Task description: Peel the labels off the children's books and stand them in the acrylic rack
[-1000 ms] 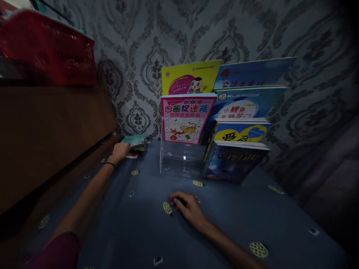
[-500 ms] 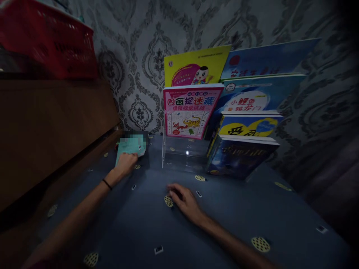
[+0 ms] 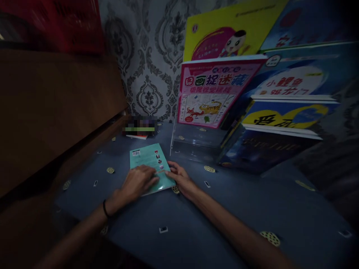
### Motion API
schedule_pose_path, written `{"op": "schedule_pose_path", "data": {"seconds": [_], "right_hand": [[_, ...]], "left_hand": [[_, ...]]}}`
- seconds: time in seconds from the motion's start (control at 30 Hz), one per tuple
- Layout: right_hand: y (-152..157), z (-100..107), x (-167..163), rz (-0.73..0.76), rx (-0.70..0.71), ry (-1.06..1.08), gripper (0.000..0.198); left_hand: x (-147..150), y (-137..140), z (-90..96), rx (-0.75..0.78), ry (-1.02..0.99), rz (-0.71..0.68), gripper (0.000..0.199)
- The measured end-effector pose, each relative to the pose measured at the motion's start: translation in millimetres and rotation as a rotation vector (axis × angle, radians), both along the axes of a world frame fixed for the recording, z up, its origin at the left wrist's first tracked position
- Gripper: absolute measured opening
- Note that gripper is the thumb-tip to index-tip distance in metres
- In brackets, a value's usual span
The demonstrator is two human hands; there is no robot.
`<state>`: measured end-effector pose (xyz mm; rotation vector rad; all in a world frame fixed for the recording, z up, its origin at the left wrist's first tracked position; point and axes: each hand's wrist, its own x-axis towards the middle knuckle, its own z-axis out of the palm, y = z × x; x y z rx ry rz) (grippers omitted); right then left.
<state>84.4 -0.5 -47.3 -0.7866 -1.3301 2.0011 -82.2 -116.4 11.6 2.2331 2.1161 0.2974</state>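
Note:
A teal book (image 3: 148, 155) with a barcode and small pictures on its cover lies on the blue patterned tabletop. My left hand (image 3: 138, 181) rests over its lower left part, fingers stretched across the cover and slightly blurred. At the book's right edge is my right hand (image 3: 181, 177), its thumb on top and its other fingers around the edge. Right of both hands, a clear acrylic stand (image 3: 193, 147) holds a pink picture book (image 3: 213, 93) in front of a yellow book (image 3: 204, 31).
Beside the pink book stand a blue fish book (image 3: 294, 78), a yellow-and-blue book (image 3: 291, 114) and a dark book (image 3: 269, 147). Behind the teal book is a small pile (image 3: 137, 136), partly pixelated. A brown wooden cabinet (image 3: 56, 112) with a red basket (image 3: 75, 26) on top borders the left.
The teal book has come from the back left toward me and the middle, with my left hand. My right hand has gone from the bare tabletop to the book's right edge. The view has shifted closer.

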Motion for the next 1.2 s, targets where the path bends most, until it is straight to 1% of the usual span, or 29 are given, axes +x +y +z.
{"op": "schedule_pose_path", "data": {"seconds": [0.07, 0.1, 0.2, 0.27, 0.33, 0.4, 0.53, 0.63, 0.7, 0.77, 0.83, 0.93, 1.0, 1.07, 1.1, 1.2], "right_hand": [[-1, -1, 1, 0.014, 0.009, -0.004, 0.072], [-2, -1, 1, 0.012, 0.016, -0.007, 0.072], [-4, -2, 2, 0.015, 0.044, -0.017, 0.07], [-6, -3, 3, 0.033, 0.062, -0.026, 0.069], [-9, -2, 5, 0.047, 0.074, -0.035, 0.067], [-11, -1, 8, 0.052, 0.089, -0.053, 0.067], [-14, -1, 19, 0.055, 0.166, -0.138, 0.068], [-17, 0, 32, 0.038, 0.235, -0.197, 0.063], [-20, 2, 42, 0.037, 0.278, -0.225, 0.059], [-24, 4, 50, 0.047, 0.332, -0.244, 0.054], [-27, 6, 57, 0.048, 0.407, -0.269, 0.048], [-30, 6, 60, 0.035, 0.516, -0.345, 0.045], [-31, 5, 61, 0.044, 0.54, -0.376, 0.046], [-31, 4, 61, 0.049, 0.547, -0.373, 0.046], [-31, 4, 61, 0.052, 0.551, -0.365, 0.046], [-30, 3, 62, 0.066, 0.555, -0.353, 0.046]], "left_hand": [[-27, 11, -11.8, 0.058, -0.038, 0.131, 0.035], [-41, 19, -17.9, 0.059, -0.035, 0.175, 0.039], [-76, 44, -33.7, 0.046, -0.025, 0.251, 0.048], [-89, 57, -40.2, 0.047, -0.018, 0.271, 0.05], [-93, 64, -42.3, 0.053, -0.005, 0.279, 0.047], [-90, 66, -40.7, 0.061, 0.02, 0.292, 0.044], [-77, 58, -34.0, 0.074, 0.101, 0.322, 0.039], [-69, 52, -30.9, 0.068, 0.168, 0.322, 0.034], [-69, 53, -27.8, 0.056, 0.207, 0.32, 0.033], [-73, 61, -20.5, 0.043, 0.243, 0.322, 0.035], [-81, 77, -6.8, 0.047, 0.28, 0.322, 0.036], [-98, 114, 24.1, 0.087, 0.347, 0.313, 0.035], [-109, 141, 45.5, 0.082, 0.397, 0.291, 0.039], [-119, 168, 61.7, 0.033, 0.442, 0.244, 0.041], [-124, 179, 66.9, -0.002, 0.461, 0.217, 0.043], [-134, 209, 71.2, -0.133, 0.505, 0.143, 0.049]]}}
